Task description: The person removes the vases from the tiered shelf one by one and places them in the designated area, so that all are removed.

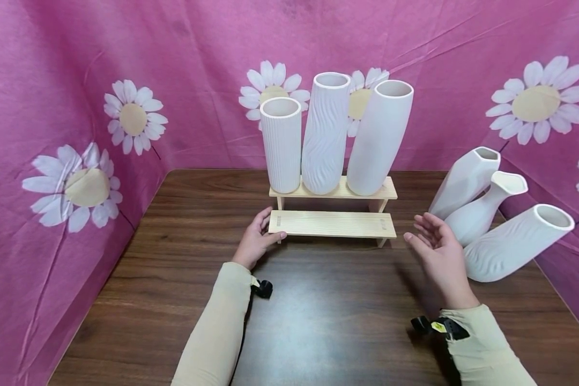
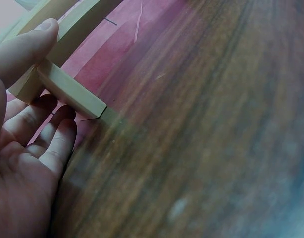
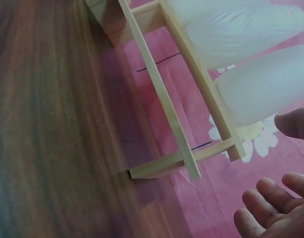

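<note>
A two-tier wooden stand [image 1: 333, 224] stands mid-table. My left hand [image 1: 257, 240] grips the left end of its lower shelf; in the left wrist view the thumb [image 2: 30, 47] lies on the board and the fingers curl beside the leg [image 2: 73, 91]. On the upper tier are three white vases: a ribbed one [image 1: 282, 147], a wavy one [image 1: 324, 139] and a smooth one [image 1: 378, 142]. My right hand [image 1: 441, 257] hovers off the stand's right end, holding nothing, with fingers loosely bent; the right wrist view shows a gap between its fingers [image 3: 263, 210] and the stand.
Right of my right hand are three more white vases: an angular one [image 1: 465, 179], a narrow-necked one [image 1: 482, 209] and a wavy-sided one [image 1: 516, 246]. A pink daisy-print cloth [image 1: 202, 64] hangs round the back and sides of the brown wooden table [image 1: 318, 321].
</note>
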Action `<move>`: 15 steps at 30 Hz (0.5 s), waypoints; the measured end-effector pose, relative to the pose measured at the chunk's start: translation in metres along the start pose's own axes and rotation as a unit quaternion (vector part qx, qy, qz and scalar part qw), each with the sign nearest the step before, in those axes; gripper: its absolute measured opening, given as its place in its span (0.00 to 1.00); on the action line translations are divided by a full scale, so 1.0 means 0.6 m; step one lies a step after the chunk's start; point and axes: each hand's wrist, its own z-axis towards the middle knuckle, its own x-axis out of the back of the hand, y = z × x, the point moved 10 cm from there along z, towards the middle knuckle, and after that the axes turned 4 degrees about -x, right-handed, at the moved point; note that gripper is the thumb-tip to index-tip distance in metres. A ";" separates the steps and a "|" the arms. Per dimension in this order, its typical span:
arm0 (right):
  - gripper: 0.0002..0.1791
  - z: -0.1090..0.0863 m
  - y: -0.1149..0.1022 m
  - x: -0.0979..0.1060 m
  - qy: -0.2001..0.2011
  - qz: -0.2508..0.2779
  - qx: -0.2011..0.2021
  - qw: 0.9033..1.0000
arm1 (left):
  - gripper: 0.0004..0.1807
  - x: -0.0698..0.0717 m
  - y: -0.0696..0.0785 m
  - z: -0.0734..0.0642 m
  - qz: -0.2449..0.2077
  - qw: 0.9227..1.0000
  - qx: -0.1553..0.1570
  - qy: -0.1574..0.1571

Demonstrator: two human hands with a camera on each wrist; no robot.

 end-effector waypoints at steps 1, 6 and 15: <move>0.37 0.002 -0.001 -0.001 0.002 0.007 0.000 1.000 | 0.47 0.000 0.000 0.000 0.000 1.000 0.000 0.000; 0.34 0.014 -0.012 -0.010 0.011 0.044 0.009 0.999 | 0.47 0.001 0.000 0.002 0.002 1.000 -0.006 0.001; 0.29 0.028 -0.036 -0.029 0.020 0.085 0.028 0.996 | 0.47 0.000 -0.001 0.001 -0.008 1.000 0.001 0.002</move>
